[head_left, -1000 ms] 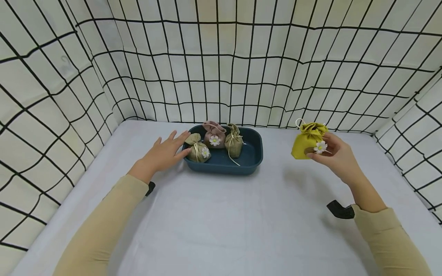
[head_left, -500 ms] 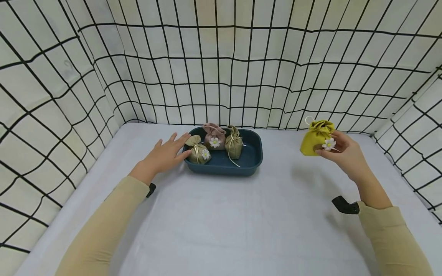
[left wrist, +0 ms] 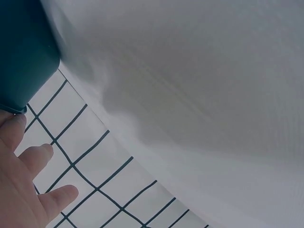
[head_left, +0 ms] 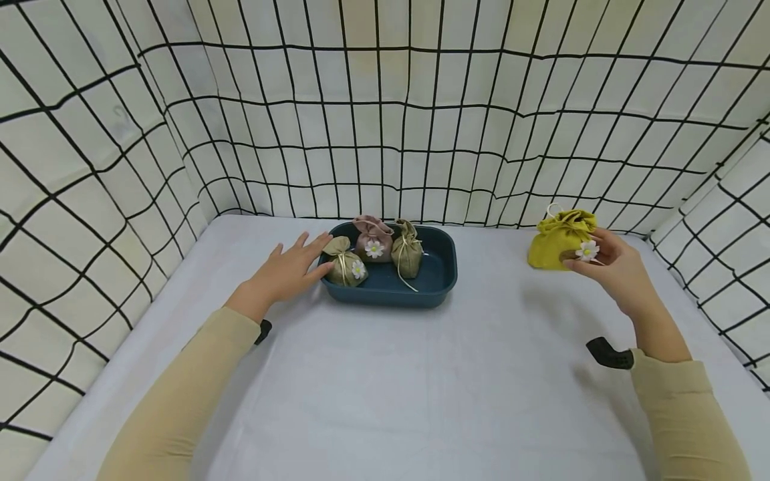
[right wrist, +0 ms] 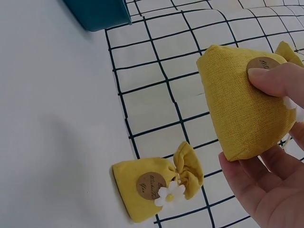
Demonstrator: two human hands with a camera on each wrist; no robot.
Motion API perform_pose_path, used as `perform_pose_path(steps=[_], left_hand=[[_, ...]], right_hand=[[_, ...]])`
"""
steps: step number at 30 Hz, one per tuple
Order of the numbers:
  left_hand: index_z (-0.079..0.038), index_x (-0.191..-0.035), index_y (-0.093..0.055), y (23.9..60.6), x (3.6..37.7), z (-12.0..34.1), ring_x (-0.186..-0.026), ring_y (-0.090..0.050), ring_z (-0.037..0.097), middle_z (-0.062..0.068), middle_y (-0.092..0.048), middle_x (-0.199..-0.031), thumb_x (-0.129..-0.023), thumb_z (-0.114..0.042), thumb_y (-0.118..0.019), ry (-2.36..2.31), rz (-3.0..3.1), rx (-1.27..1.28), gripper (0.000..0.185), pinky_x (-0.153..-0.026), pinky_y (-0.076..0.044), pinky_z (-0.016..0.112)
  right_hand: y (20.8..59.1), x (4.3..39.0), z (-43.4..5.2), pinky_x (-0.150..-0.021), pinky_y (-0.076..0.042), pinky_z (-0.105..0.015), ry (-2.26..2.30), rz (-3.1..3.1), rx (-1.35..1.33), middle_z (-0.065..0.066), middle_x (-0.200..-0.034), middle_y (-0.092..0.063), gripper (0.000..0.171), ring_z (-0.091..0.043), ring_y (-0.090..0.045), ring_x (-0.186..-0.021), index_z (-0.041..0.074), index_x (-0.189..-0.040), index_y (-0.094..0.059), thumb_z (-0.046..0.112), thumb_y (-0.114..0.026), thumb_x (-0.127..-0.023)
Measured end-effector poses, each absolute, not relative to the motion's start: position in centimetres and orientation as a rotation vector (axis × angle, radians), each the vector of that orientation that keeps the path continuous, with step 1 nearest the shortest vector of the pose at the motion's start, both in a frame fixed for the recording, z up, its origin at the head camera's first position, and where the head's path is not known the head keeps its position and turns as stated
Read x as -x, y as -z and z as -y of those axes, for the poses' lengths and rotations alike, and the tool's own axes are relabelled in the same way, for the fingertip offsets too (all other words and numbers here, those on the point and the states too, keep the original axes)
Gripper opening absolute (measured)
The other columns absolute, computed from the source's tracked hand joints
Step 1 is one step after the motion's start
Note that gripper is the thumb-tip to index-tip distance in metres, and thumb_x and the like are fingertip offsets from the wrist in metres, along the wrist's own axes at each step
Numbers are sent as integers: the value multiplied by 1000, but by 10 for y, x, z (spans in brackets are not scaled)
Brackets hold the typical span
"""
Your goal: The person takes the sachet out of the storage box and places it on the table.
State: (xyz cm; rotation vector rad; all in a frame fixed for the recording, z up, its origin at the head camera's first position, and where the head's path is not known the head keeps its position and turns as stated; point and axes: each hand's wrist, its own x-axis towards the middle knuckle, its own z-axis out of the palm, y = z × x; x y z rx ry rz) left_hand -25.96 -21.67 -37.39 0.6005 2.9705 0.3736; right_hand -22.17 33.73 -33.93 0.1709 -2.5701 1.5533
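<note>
Right hand (head_left: 610,267) raised, pinching yellow pouch (head_left: 556,242)

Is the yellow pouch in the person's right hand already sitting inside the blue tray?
No, the right hand holds the yellow pouch in the air, well to the right of the blue tray, which holds three other pouches.

Left hand (head_left: 287,270) flat, fingers straight; right hand (head_left: 613,267) raised, fingers curled in a pinch.
</note>
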Motion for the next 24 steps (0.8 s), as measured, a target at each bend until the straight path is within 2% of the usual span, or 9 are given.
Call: perform_pose_path(steps=[12,24], left_hand=[[-15,-167,-16,372,260,216,-155,-10,40,14,-20,-169,-109,-52,-41,-360,-2963,-581,73,-116,-7,74],[-15,-167,-16,373,260,216,-155,-9,40,13,-20,-169,-109,-54,-40,-367,-2967,-586,73,-116,-7,73]], right_hand=[[340,229,-349,-81,-46,-7,-1487,2623,-108,18,-124,-50,75,4,-53,-105,5,-159,-36,17,-76,-96],[345,237,-362,-81,-44,-6,-1453,2655,-25,18,-121,-50,81,5,-54,-102,5,-161,-32,24,-77,-96]])
